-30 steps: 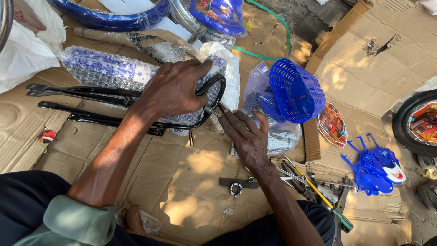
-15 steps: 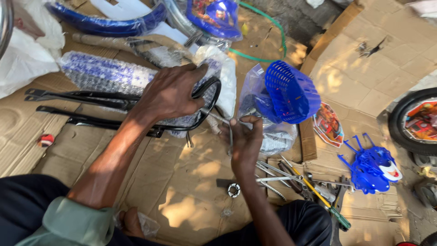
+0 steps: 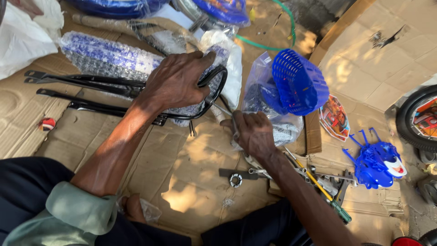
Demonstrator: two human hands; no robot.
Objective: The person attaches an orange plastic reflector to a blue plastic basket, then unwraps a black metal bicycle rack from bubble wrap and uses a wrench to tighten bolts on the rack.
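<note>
My left hand (image 3: 177,86) is clamped on a black metal frame (image 3: 91,83) of thin rods with a curved loop (image 3: 220,77) at its right end, pressing it down on a bubble-wrapped blue part (image 3: 104,54). Just below the loop, my right hand (image 3: 252,134) is closed around a slim silvery tool (image 3: 222,109) whose tip reaches up to the loop's base. What the tip touches is hidden by my fingers.
Everything lies on flattened cardboard (image 3: 182,159). A blue plastic basket (image 3: 298,82) sits on a clear bag to the right. A flat wrench (image 3: 236,175), a yellow-handled screwdriver (image 3: 318,184), a blue plastic cover (image 3: 375,159) and a small wheel (image 3: 416,118) lie right.
My right hand, flat and open on the cardboard before, has closed on the silvery tool and brought it up to the loop. My left hand keeps its grip.
</note>
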